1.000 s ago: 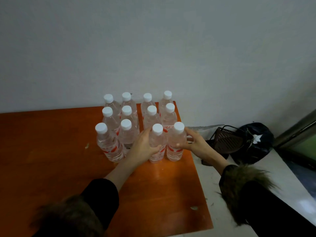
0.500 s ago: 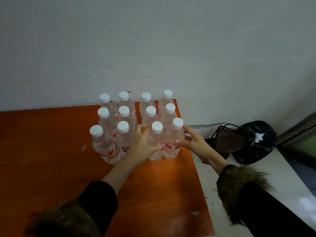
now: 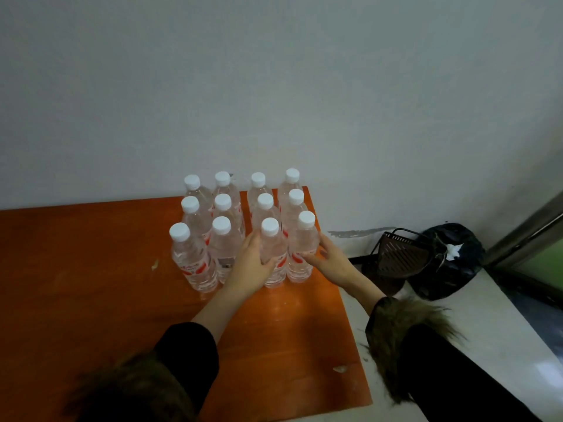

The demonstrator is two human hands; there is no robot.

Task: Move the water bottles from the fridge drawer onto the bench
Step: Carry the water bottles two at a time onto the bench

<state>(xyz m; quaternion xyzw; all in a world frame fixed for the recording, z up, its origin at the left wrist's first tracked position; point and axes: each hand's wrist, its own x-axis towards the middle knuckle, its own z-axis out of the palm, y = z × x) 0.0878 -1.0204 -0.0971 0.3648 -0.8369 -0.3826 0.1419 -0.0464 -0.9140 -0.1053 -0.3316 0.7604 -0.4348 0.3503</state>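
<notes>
My left hand curls round front bottle; my right hand wraps its neighbour, near bench right edge. Twelve bottles stand, apparently touching. Risk: nudge topples row, or neighbour slides over edge.

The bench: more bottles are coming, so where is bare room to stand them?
The orange bench is bare left of the water bottles and in front of both hands. The back right corner is crowded.
</notes>
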